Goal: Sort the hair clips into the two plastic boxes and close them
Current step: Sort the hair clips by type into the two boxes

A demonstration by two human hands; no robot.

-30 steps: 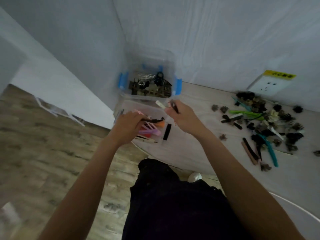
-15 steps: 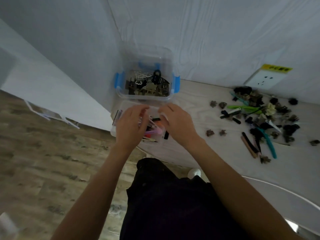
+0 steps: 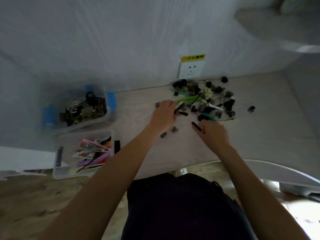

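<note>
Both hands are out over the table's [image 3: 259, 135] right half, at the near edge of the pile [image 3: 207, 99] of unsorted clips. I have the left hand [image 3: 163, 116] curled, fingers closing on a long light clip [image 3: 180, 105] at the pile's edge, though blur keeps me from calling the grip firm. The right hand [image 3: 214, 134] is curled too, with a dark clip [image 3: 196, 126] poking out past its fingers; I judge it is held, not certain.

A few small clips lie loose just beside the left wrist.

Well apart to the left sit the two boxes, both open. The far box [image 3: 110, 116], with blue latches, holds dark claw clips; the near box [image 3: 57, 174] holds long coloured ones. I see no lids.

By my reckoning the sort is partway: both boxes hold a fair share, but a good heap is left near the wall socket [image 3: 190, 70], and closing is not yet begun.
</note>
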